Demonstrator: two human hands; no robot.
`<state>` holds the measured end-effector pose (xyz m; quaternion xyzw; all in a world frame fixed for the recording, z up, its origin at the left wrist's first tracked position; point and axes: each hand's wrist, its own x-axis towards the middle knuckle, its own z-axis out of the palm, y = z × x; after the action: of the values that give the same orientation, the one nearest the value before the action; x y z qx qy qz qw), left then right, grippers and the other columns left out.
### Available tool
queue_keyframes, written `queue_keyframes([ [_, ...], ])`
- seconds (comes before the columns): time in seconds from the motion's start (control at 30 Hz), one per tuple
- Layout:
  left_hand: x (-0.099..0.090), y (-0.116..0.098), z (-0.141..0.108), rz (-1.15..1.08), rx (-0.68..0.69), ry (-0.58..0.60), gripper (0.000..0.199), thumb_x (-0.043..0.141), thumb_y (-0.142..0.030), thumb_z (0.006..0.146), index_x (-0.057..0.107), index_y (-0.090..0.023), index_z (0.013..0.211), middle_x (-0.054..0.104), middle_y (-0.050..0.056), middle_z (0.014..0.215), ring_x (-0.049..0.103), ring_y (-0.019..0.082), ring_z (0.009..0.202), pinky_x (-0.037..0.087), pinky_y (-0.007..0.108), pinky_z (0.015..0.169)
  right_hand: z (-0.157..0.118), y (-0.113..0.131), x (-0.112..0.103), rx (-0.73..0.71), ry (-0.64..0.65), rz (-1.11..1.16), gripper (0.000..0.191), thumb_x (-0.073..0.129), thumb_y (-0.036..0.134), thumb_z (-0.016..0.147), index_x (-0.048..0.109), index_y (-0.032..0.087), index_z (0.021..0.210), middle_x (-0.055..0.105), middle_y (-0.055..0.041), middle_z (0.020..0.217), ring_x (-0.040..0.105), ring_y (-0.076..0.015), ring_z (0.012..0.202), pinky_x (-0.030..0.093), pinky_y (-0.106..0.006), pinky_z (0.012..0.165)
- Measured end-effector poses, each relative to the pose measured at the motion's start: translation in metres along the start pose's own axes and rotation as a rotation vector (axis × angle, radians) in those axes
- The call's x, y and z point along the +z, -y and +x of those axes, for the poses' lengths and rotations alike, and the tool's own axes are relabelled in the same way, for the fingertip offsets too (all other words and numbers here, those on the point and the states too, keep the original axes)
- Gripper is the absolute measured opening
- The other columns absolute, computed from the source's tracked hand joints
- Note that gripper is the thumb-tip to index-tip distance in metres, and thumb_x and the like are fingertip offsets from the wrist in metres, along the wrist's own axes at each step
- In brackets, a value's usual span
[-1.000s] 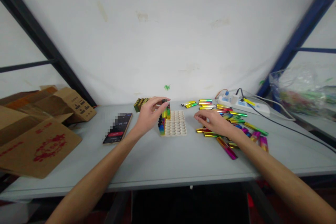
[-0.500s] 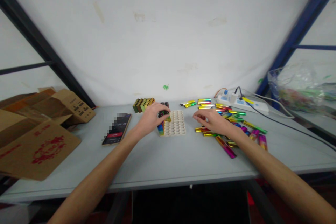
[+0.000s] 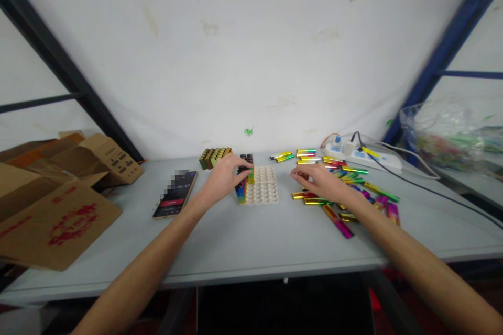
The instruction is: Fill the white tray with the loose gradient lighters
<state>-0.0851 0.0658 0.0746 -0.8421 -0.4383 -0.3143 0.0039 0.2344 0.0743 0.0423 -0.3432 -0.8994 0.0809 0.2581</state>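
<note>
My left hand (image 3: pixel 223 180) reaches over the left side of a white tray (image 3: pixel 265 200) with rows of round holes. Its thumb and forefinger are closed around the top of a shiny green-and-yellow tube (image 3: pixel 250 176) standing in the tray. More dark-topped, rainbow-coloured tubes (image 3: pixel 240 194) stand upright along that side, partly hidden by the hand. My right hand (image 3: pixel 317 180) hovers by the left edge of a loose pile of shiny coloured tubes (image 3: pixel 338 221). Its fingers are curled towards the thumb; whatever may be between them is hidden.
Behind my left hand stands a block of gold-topped tubes (image 3: pixel 208 158). A phone (image 3: pixel 176 194) lies to the left, beside open cardboard boxes (image 3: pixel 74 214). At the back right are a power strip (image 3: pixel 365 157) with cables and a clear plastic bag (image 3: pixel 444 131).
Both hands stay almost where they were. My left fingers have shifted slightly at the tube, and more of its yellow side shows. The camera view has moved a little.
</note>
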Motion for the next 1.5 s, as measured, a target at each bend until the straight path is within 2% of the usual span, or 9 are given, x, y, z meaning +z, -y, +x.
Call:
queue_keyframes([
  [0.23, 0.001, 0.001, 0.0, -0.067, 0.051, -0.046, 0.012, 0.071, -0.025, 0.091, 0.082, -0.026, 0.094, 0.081, 0.003, 0.095, 0.071, 0.024, 0.094, 0.054, 0.04, 0.09, -0.002, -0.01, -0.005, 0.035, -0.041, -0.045, 0.028, 0.047, 0.035, 0.105, 0.07, 0.018, 0.103, 0.074, -0.0084, 0.089, 0.066, -0.0212, 0.077, 0.048, -0.032, 0.073],
  [0.53, 0.002, 0.0, 0.0, -0.13, -0.024, -0.053, 0.009, 0.075, -0.025, 0.088, 0.083, -0.027, 0.092, 0.081, 0.002, 0.094, 0.073, 0.023, 0.092, 0.055, 0.038, 0.089, -0.004, -0.022, -0.014, 0.057, -0.088, -0.128, 0.027, 0.047, 0.031, 0.104, 0.07, 0.018, 0.099, 0.073, -0.0089, 0.086, 0.067, -0.0225, 0.075, 0.047, -0.033, 0.072],
  [0.87, -0.001, 0.004, -0.001, -0.17, -0.058, -0.018, 0.01, 0.074, -0.027, 0.086, 0.083, -0.026, 0.091, 0.082, 0.003, 0.094, 0.074, 0.024, 0.091, 0.056, 0.038, 0.088, -0.005, -0.026, -0.015, 0.078, -0.078, -0.145, 0.027, 0.047, 0.032, 0.104, 0.07, 0.017, 0.099, 0.074, -0.0088, 0.084, 0.066, -0.0219, 0.073, 0.046, -0.032, 0.071],
  [1.23, 0.002, 0.001, -0.003, -0.154, -0.027, -0.078, 0.013, 0.071, -0.032, 0.09, 0.082, -0.026, 0.091, 0.081, 0.003, 0.093, 0.074, 0.024, 0.091, 0.056, 0.039, 0.09, -0.006, -0.035, -0.01, 0.105, -0.027, -0.153, 0.027, 0.049, 0.03, 0.103, 0.072, 0.018, 0.095, 0.075, -0.0102, 0.084, 0.066, -0.0234, 0.072, 0.05, -0.035, 0.07],
  [1.5, 0.002, 0.003, -0.001, -0.071, -0.02, -0.021, 0.016, 0.068, -0.034, 0.092, 0.083, -0.027, 0.09, 0.081, 0.003, 0.091, 0.071, 0.025, 0.094, 0.054, 0.041, 0.091, -0.006, -0.03, -0.013, 0.118, -0.019, -0.141, 0.026, 0.05, 0.028, 0.102, 0.072, 0.017, 0.095, 0.075, -0.0106, 0.084, 0.066, -0.0236, 0.072, 0.05, -0.036, 0.072],
])
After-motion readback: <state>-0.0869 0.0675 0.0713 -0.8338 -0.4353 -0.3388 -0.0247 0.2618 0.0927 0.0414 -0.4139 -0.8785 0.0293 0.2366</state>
